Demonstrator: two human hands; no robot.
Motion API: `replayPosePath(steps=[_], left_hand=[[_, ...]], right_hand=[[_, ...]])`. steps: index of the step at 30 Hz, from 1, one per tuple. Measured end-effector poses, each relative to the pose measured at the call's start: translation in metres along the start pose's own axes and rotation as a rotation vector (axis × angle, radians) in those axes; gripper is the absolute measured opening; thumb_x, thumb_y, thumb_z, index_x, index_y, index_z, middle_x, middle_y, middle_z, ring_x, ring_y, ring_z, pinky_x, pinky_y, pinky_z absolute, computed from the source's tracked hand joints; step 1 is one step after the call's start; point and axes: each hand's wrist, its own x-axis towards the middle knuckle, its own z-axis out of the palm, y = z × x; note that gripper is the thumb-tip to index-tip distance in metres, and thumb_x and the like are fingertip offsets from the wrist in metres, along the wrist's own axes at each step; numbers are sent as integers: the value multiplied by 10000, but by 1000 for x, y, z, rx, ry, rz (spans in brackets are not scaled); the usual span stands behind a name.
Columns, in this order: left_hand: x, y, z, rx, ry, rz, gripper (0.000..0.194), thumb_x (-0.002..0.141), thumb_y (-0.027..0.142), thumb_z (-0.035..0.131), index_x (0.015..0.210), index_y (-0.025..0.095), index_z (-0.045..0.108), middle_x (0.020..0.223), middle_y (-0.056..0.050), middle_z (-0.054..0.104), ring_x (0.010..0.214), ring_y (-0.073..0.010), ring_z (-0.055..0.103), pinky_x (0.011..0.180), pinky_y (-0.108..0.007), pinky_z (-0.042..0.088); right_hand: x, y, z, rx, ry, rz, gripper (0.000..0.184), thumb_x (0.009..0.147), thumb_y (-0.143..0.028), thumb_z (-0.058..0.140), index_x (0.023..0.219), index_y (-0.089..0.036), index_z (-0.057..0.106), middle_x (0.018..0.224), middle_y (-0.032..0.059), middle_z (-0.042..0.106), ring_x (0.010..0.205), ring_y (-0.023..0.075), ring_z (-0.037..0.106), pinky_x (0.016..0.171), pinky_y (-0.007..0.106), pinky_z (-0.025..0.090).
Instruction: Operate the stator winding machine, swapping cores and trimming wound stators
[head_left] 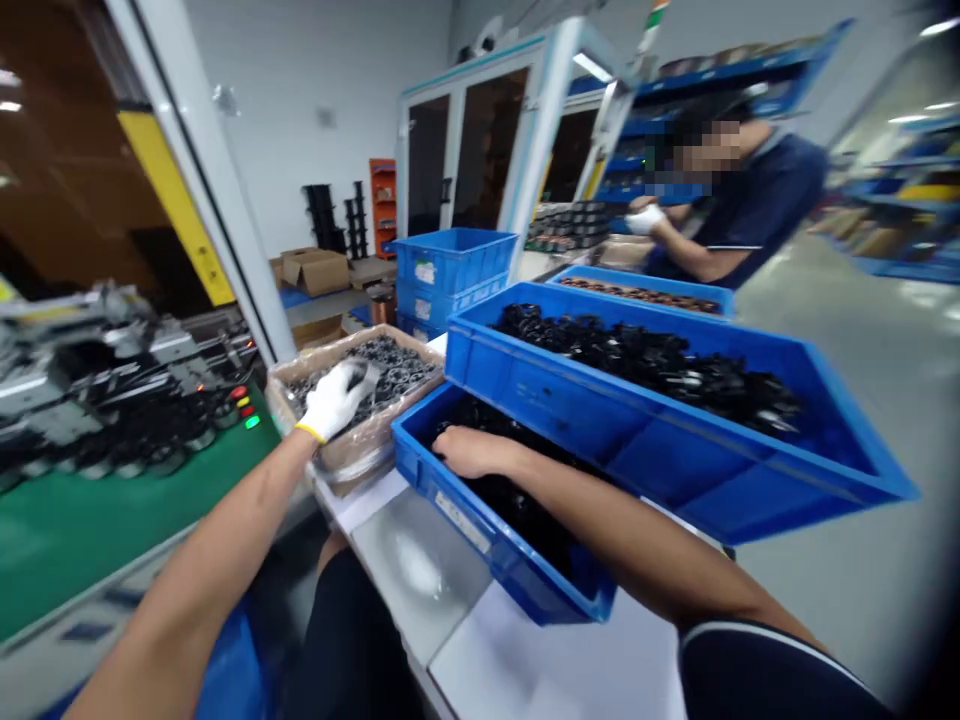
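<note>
My left hand (334,400), in a white glove with a yellow cuff, is over a plastic-lined cardboard box (352,462) full of small grey ring-like parts (397,362). Its fingers are bent around a blurred, greyish thing (365,383) whose kind I cannot make out. Bare, my right hand (472,452) reaches into the smaller blue bin (517,578), just inside its near wall. Black parts (517,500) lie in that bin around the hand. The right fingers are curled downward, and whatever is in them is hidden.
A larger blue bin (675,470) of black parts stands behind the smaller one, with another blue bin (645,285) beyond. A co-worker (772,200) with a white glove is at back right. On the left, a green-topped machine bench (90,540) holds black parts. Stacked blue crates (454,260) stand behind.
</note>
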Motion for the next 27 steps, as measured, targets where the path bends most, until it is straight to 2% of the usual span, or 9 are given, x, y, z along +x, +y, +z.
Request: replayPosePath(steps=[2, 5, 7, 10, 14, 16, 19, 23, 27], left_hand=[[-31, 2, -6, -201, 114, -12, 534, 1011, 588, 418, 1258, 174, 646, 1396, -120, 653, 1275, -254, 598, 1112, -379, 462], [-105, 3, -6, -858, 251, -109, 587, 836, 709, 682, 1085, 179, 703, 1085, -83, 749, 974, -216, 682, 885, -323, 557], [-156, 5, -5, -1318, 285, -227, 581, 716, 695, 818, 1009, 204, 711, 950, -38, 739, 809, -168, 669, 735, -278, 565], [-208, 8, -8, -1640, 229, -350, 578, 740, 687, 807, 1138, 279, 715, 1035, -21, 733, 848, -144, 679, 710, -243, 575], [-218, 10, -16, -1718, 155, -371, 525, 888, 702, 633, 1267, 342, 688, 1099, -31, 732, 872, -140, 675, 690, -231, 571], [-215, 13, -15, -1685, 142, -357, 547, 913, 740, 552, 1268, 349, 693, 1169, -38, 729, 929, -168, 691, 710, -263, 592], [-218, 18, -6, -1620, 130, -289, 663, 878, 831, 495, 1296, 353, 684, 1299, -40, 699, 1186, -251, 666, 901, -366, 621], [-229, 16, 8, -1548, 136, -122, 816, 793, 870, 580, 1421, 350, 611, 1323, -58, 688, 1349, -292, 578, 1104, -423, 550], [-230, 8, 13, -1434, 125, 0, 830, 733, 652, 836, 1472, 389, 565, 1421, -16, 644, 1315, -236, 608, 1080, -295, 552]], right_hand=[[2, 2, 2, -26, 19, 27, 323, 1010, -200, 508, 1147, -101, 782, 1170, 180, 750, 1130, 266, 718, 979, 296, 529], [7, 9, 6, -37, 135, 112, 414, 1056, -267, 438, 1278, -53, 715, 1265, 235, 688, 1192, 313, 677, 1053, 384, 505], [9, 13, 7, -18, 293, 171, 429, 1057, -298, 442, 1279, -44, 707, 1246, 235, 687, 1172, 318, 674, 1057, 406, 505], [5, 5, -3, 46, 651, 153, 388, 1031, -305, 487, 1236, -67, 714, 1134, 199, 721, 1080, 298, 683, 1004, 403, 531], [-13, -50, -28, 212, 1060, -204, 345, 1042, -349, 504, 1237, -147, 703, 1054, 127, 712, 987, 233, 671, 942, 388, 558], [-22, -86, -31, 281, 1148, -449, 316, 1044, -348, 527, 1225, -156, 702, 1045, 110, 681, 978, 209, 653, 909, 381, 570], [-28, -130, -17, 344, 1202, -688, 285, 1054, -318, 535, 1206, -134, 690, 996, 89, 643, 932, 161, 634, 818, 315, 588], [-29, -148, 9, 321, 1221, -766, 225, 1045, -231, 549, 1188, -109, 673, 997, 84, 659, 932, 126, 652, 787, 241, 598], [-25, -144, 15, 339, 1259, -745, 173, 1010, -191, 610, 1137, -98, 683, 988, 85, 680, 914, 126, 669, 799, 238, 610]])
